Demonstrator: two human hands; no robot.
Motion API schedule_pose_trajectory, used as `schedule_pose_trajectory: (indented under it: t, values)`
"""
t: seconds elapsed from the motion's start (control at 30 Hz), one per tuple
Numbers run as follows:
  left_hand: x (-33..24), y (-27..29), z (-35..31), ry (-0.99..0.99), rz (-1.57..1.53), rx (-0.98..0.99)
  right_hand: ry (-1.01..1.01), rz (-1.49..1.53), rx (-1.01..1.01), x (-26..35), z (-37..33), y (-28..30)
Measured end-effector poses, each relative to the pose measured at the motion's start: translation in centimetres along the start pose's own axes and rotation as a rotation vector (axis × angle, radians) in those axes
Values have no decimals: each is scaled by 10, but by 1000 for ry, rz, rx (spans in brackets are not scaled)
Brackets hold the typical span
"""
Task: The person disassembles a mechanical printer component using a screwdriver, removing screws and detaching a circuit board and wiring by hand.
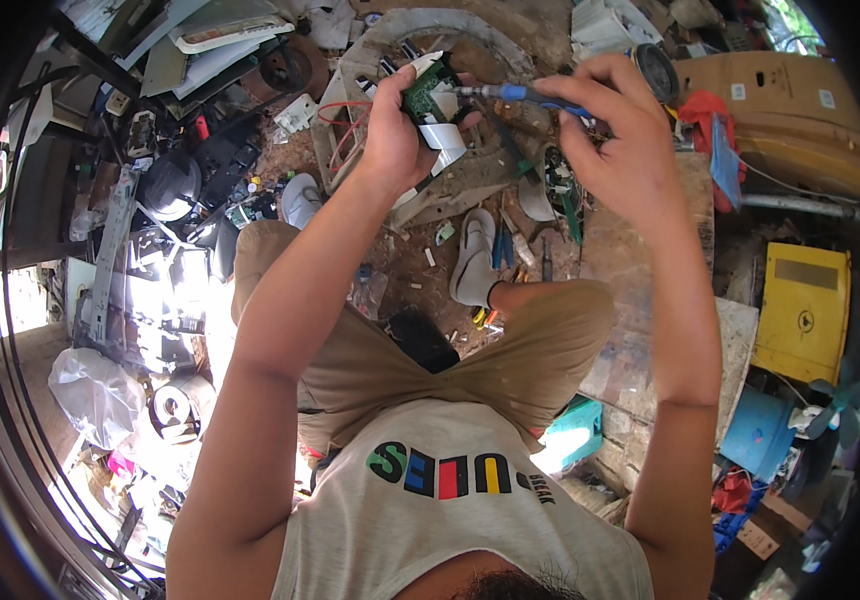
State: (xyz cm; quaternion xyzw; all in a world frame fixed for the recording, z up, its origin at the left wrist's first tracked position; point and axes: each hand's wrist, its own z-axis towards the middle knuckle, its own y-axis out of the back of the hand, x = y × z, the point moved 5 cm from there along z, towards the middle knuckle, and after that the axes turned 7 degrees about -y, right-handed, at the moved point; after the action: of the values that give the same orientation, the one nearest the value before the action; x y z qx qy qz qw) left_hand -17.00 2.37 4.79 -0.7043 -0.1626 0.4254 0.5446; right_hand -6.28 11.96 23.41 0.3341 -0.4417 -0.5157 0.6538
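In my left hand (395, 135) is a small device with a green circuit board (428, 92) showing and a white curved casing part (442, 138) below it. My fingers wrap round its left side and under it. My right hand (620, 125) grips a blue-handled screwdriver (525, 93). Its shaft points left and its tip meets or nearly meets the board; I cannot tell if it sits in a screw. Behind the device lies a round grey frame (480, 25), and a red wire (345, 118) curls to its left.
Pliers (570, 215) and several hand tools lie right of my foot (475, 260). A black phone-like object (422, 340) rests between my legs. To the right stand a wooden board (640, 240), a yellow case (802, 312) and a blue bucket (755, 435). Scrap parts crowd the left.
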Motion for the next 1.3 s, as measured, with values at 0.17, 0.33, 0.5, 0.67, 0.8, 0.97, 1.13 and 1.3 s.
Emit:
schedule_pose_trajectory:
  t: [0.17,0.33,0.5,0.67,0.8,0.97,1.13,1.3]
  values:
    - [-4,3,3,4,-74,29,-397,193,-213,-43,-43,0]
    - [-3,-18,-11,55,-93,259,-548,267,-280,-61,-72,-20]
    - [3,-17,-8,64,-25,290,-748,505,-246,-63,-89,-45]
    - [6,-20,-9,97,-14,282,-821,606,-242,-71,-102,-53]
    - [9,-21,-11,111,17,270,-790,590,-261,-72,-101,-52]
    - [3,-17,-6,100,36,270,-1000,797,-241,-89,-124,-56]
    - [7,-22,-11,186,71,336,-961,1694,-294,-76,-134,-62]
    - [14,-2,-9,65,244,545,-876,1657,-164,-49,-98,-62]
